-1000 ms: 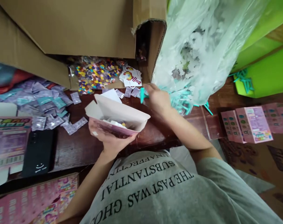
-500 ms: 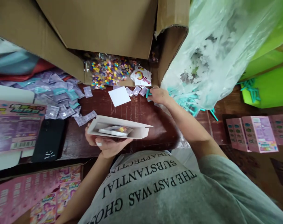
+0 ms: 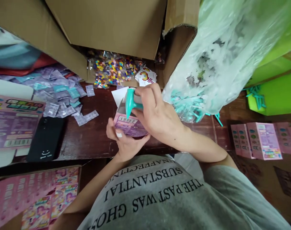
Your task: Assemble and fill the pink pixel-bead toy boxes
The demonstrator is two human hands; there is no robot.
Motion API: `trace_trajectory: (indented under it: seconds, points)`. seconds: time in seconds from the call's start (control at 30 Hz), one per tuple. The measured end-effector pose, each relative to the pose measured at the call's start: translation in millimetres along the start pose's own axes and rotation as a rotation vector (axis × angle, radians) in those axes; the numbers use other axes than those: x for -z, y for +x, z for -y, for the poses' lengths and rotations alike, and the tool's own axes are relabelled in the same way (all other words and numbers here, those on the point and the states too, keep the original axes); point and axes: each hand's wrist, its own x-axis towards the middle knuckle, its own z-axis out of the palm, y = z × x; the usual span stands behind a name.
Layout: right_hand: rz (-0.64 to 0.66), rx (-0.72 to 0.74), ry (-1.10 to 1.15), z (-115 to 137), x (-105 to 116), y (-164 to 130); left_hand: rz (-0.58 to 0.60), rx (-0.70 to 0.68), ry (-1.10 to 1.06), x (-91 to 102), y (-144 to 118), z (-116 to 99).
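Against my body, my left hand (image 3: 128, 143) is wrapped round a small pink and purple cardboard box (image 3: 131, 126) with a barcode on its near side. The box is tilted with its top open. My right hand (image 3: 157, 116) comes over the box from the right, its fingers closed on a teal plastic T-shaped piece (image 3: 130, 103) with a pointed end. That piece is at the box's open mouth; my right hand hides part of the opening. Behind the box, a white paper square (image 3: 119, 95) lies on the dark red table (image 3: 92, 140).
At the back, a cardboard box (image 3: 112, 25) holds bags of colourful beads (image 3: 114, 70) and printed cards (image 3: 146, 76). Small purple packets (image 3: 56, 89) and a black phone (image 3: 46, 139) are left. A clear bag (image 3: 217, 73) holds white and teal pieces; pink boxes (image 3: 263, 140) stand right.
My right hand has come from the back of the table, beside the clear bag, to the box with the teal piece. My left hand has turned the box, so its printed side now shows.
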Motion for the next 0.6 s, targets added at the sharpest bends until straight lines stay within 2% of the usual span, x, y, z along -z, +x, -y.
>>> trace_trajectory:
  seconds: [0.07,0.13,0.27,0.37,0.5,0.6]
  points:
    - [-0.023,0.017,0.097,-12,-6,1,-0.092,-0.127,0.043,3.2,6,-11]
    - [-0.030,0.046,0.147,-20,-10,0,-0.134,-0.183,0.081,6.7,12,-17]
    - [0.015,0.078,0.176,-26,-17,-7,-0.116,-0.126,0.065,9.9,19,-19]
    - [0.025,0.083,0.215,-34,-16,-12,-0.096,-0.135,0.039,9.4,18,-18]
    - [0.095,0.014,0.346,-44,-6,-8,-0.069,-0.131,0.059,6.3,14,-19]
    - [0.173,-0.039,0.378,-42,0,5,-0.084,-0.198,0.085,4.1,15,-24]
